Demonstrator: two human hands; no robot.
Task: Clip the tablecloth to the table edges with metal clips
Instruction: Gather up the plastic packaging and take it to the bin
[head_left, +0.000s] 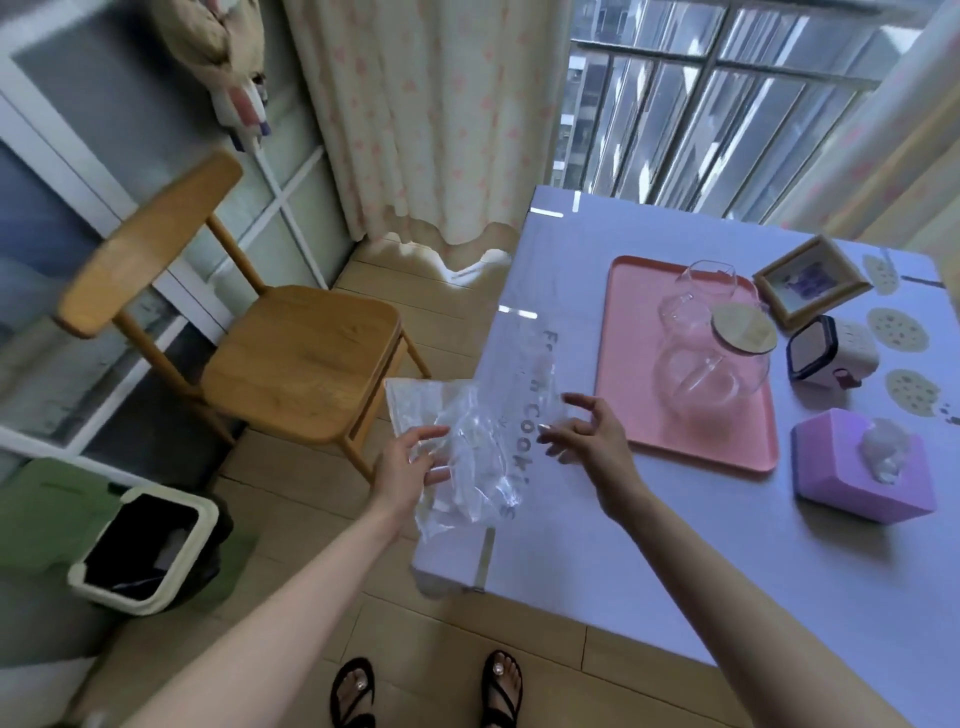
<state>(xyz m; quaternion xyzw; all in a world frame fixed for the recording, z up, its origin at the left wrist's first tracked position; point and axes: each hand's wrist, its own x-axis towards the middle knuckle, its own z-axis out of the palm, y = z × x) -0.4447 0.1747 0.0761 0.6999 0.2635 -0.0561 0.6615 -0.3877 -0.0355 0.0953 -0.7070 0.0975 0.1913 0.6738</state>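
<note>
Daylight from a barred window (727, 104) falls across a small table (447, 574) draped in a pale lilac tablecloth (649, 545) printed with grey lettering and cookie motifs. Seen from the head view, we stand at its near left corner. Our left hand (410, 462) hovers just off the table's edge, its grip pinching a crumpled clear plastic bag (467, 421). Whether any clips lie inside it we cannot tell. Our right hand (587, 431) floats above the cloth just beside the bag, fingers spread, holding nothing. Along the left edge three shiny clips (485, 558) seem already seated, one near each corner and one between.

We judge two risks. The bag hangs partly over the wood floor (441, 649), so tipping it open there could drop whatever it holds onto the boards. Pulling the cloth taut for another clip could also drag the flat pink tray (639, 421) and rock the clear glass jug with a wooden lid (711, 364) standing on it.

Beyond the tray sit a wood-framed picture (810, 283), a white box with a dark lid (831, 348) and a purple tissue box (852, 467). A wooden chair (301, 364) and a white-rimmed open bin (205, 525) stand on the floor to the left, before a cream curtain (431, 119).
</note>
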